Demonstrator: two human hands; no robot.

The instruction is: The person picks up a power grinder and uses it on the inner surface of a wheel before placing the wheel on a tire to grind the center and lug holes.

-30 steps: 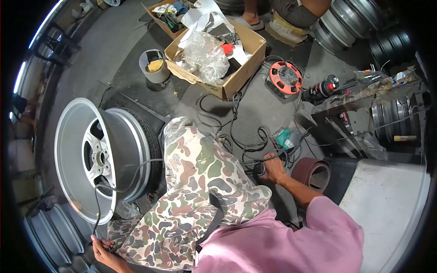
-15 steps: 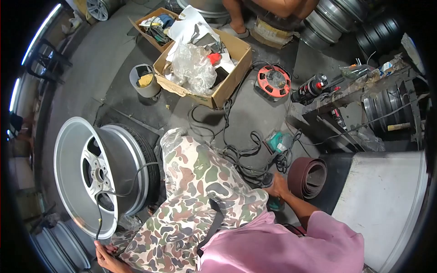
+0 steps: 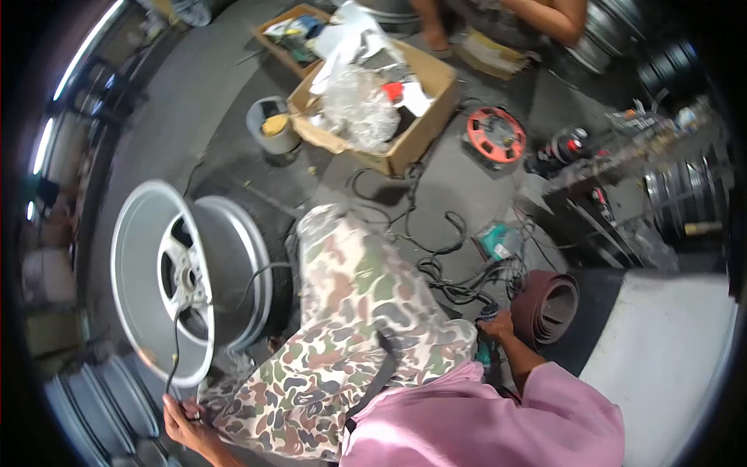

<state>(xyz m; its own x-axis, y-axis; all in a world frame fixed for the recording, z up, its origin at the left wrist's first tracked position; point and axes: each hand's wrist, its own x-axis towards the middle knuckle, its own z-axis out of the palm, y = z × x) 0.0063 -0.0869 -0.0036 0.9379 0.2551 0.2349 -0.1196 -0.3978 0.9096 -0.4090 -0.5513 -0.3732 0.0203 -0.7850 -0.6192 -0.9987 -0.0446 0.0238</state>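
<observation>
At the lower left, my left hand [image 3: 185, 424] is closed on a black cable [image 3: 177, 335]. The cable runs up across the face of a silver alloy wheel [image 3: 140, 272] and through its spokes. My right hand [image 3: 496, 324], on the right beside my knee, grips a teal power tool [image 3: 484, 355] with a black end; my hand and leg hide much of it, so its exact kind does not show. Touching distance from that hand is a roll of brown sanding belt [image 3: 531, 311]. The wheel stands on edge next to my camouflage-trousered leg.
Black cords [image 3: 447, 272] tangle on the floor near a second teal tool [image 3: 498, 241]. Beyond are an orange cable reel [image 3: 496, 136], a cardboard box [image 3: 432, 86] of scrap, and a grey bucket [image 3: 268, 144]. Another person's arm [image 3: 552, 19] shows at the top. More wheels [image 3: 101, 405] stand lower left.
The view has swung, so most things sit farther right. My right hand has shifted slightly and more of the tool's black end shows. My left hand still holds the cable.
</observation>
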